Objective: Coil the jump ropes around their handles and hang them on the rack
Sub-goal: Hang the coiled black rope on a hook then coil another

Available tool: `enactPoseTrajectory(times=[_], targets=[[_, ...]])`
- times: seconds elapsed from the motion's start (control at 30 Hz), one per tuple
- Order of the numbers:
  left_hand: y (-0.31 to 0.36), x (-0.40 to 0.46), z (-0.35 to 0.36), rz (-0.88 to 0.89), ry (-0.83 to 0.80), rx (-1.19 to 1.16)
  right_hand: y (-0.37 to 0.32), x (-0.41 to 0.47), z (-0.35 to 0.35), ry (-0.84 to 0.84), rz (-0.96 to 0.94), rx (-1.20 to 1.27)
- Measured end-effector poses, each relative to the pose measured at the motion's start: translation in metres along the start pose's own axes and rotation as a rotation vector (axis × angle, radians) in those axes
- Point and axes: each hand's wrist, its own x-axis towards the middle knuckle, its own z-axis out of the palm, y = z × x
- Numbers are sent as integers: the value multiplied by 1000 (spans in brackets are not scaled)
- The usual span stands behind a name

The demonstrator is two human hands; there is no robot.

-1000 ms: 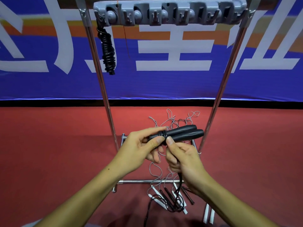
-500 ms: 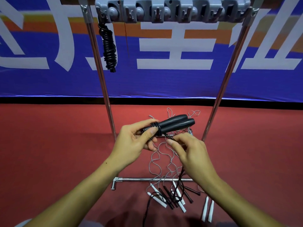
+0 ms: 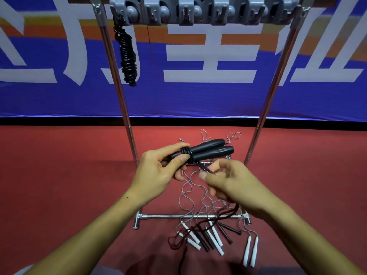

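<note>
At frame centre, the left hand point(image 3: 158, 167) grips the paired black handles point(image 3: 208, 150) over the first wraps; the right hand point(image 3: 228, 183) pinches the black rope point(image 3: 204, 169). Slack there could let those loops slide off.

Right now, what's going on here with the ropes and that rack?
A person is coiling a black jump rope. The left hand grips the pair of black handles, which have a few turns of cord wrapped round them near the thumb. The right hand pinches the loose black cord just below. One coiled black rope hangs at the left end of the grey rack. More ropes, with white and dark handles, lie tangled on the red floor.
</note>
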Motion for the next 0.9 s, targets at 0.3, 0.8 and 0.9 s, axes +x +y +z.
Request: enactPoseTrajectory(times=[0.3, 0.8, 0.9], targets=[[-5, 1, -3, 0, -24, 171, 14, -2, 11, 398, -440, -1129], [-1, 0, -9, 35, -64, 254, -9, -7, -12, -237, 322, 426], [-2, -2, -6, 14, -100, 286, 0, -9, -3, -5, -21, -376]])
